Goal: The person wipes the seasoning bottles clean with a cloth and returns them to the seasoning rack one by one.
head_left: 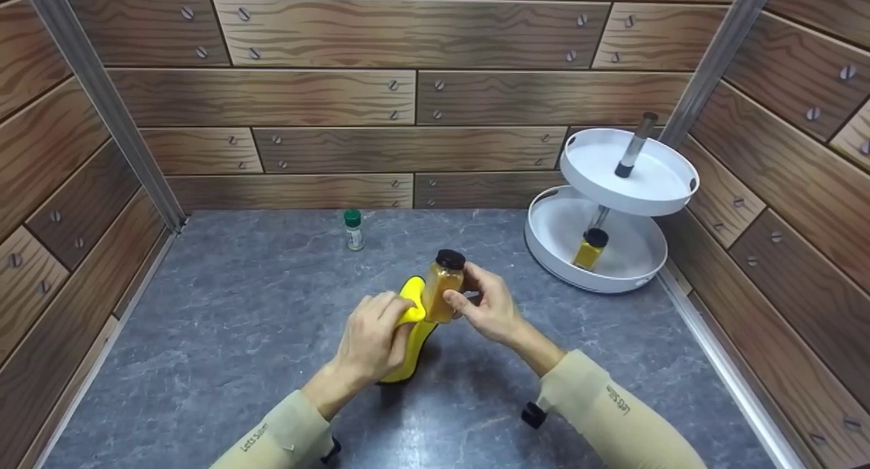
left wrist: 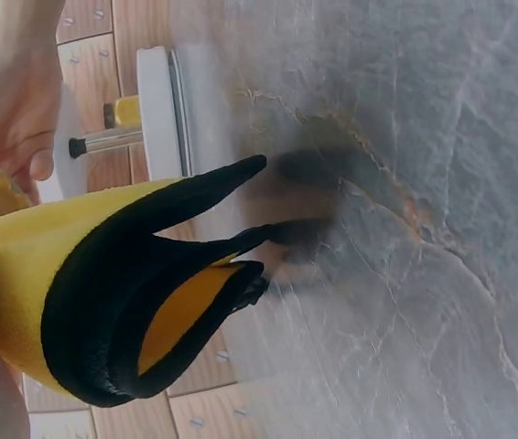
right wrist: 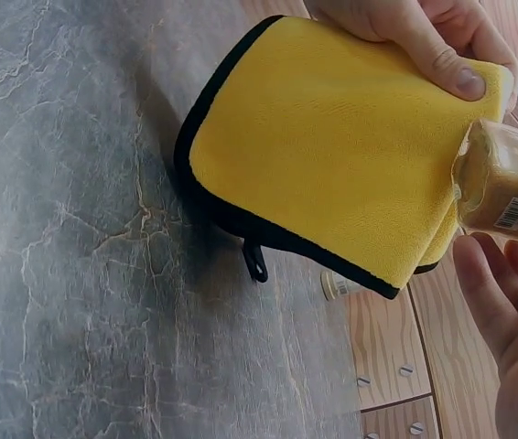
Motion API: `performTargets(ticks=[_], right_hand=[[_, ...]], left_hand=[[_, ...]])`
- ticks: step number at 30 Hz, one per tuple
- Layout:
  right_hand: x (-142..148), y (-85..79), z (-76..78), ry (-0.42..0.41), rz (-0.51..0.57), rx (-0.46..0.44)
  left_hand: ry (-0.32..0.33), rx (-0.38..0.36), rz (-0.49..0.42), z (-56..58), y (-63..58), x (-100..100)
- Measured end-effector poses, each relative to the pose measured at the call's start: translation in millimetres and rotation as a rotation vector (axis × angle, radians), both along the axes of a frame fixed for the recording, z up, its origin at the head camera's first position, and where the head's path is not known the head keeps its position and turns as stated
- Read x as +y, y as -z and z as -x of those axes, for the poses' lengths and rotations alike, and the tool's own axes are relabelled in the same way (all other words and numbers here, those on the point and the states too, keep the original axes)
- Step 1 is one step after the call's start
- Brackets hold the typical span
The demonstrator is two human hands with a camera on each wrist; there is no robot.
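My left hand [head_left: 374, 333] pinches a yellow cloth [right wrist: 305, 155] with black edging, which hangs folded below the fingers over the table. Thumb and fingers of my right hand [head_left: 491, 304] grip a clear spice jar [head_left: 442, 289] with a black lid and orange-brown contents. The jar is held upright but slightly tilted above the table, and its side meets the bunched cloth at the left fingertips. A barcode label shows near the jar's base in the right wrist view. The cloth's black-trimmed lower folds [left wrist: 103, 302] hang open in the left wrist view.
A small green-lidded shaker [head_left: 353, 230] stands toward the back of the grey marbled table [head_left: 245, 306]. At the back right is a white two-tier round tray [head_left: 544, 251]; its lower tier holds a black-lidded jar [head_left: 588, 250] of yellow contents. Wood-patterned walls enclose the table.
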State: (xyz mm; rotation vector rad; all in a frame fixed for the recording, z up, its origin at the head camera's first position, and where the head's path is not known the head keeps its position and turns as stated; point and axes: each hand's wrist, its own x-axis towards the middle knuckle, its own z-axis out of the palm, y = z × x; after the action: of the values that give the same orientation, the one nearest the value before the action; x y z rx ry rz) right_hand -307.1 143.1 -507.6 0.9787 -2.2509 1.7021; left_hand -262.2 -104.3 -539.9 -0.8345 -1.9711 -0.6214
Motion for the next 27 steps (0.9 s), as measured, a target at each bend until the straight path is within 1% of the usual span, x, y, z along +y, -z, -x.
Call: performTargets(ticks=[3, 6, 11, 20, 23, 27], right_hand=[[1, 1.4, 0.5, 0.001, 0.003, 0.010], [3, 3.0, 0.6, 0.020, -0.004, 0.039], [8, 8.0, 0.7, 0.093, -0.019, 0.085], [17, 23.6, 5.0, 0.194, -0.053, 0.146], [20, 29.3, 5.4, 0.242, -0.101, 0.144], [24, 36.1, 4.4, 0.306, -0.194, 0.084]], left_hand=[[-0.016, -0.013, -0.016, 0.2, 0.1, -2], [-0.035, -0.025, -0.040, 0.6, -0.1, -6], [-0.066, -0.050, -0.077, 0.5, -3.5, -13], [-0.103, -0.037, -0.116, 3.0, -8.3, -20], [-0.109, -0.045, -0.118, 3.0, -9.1, -21], [-0.111, -0.053, -0.113, 2.8, -9.9, -20]])
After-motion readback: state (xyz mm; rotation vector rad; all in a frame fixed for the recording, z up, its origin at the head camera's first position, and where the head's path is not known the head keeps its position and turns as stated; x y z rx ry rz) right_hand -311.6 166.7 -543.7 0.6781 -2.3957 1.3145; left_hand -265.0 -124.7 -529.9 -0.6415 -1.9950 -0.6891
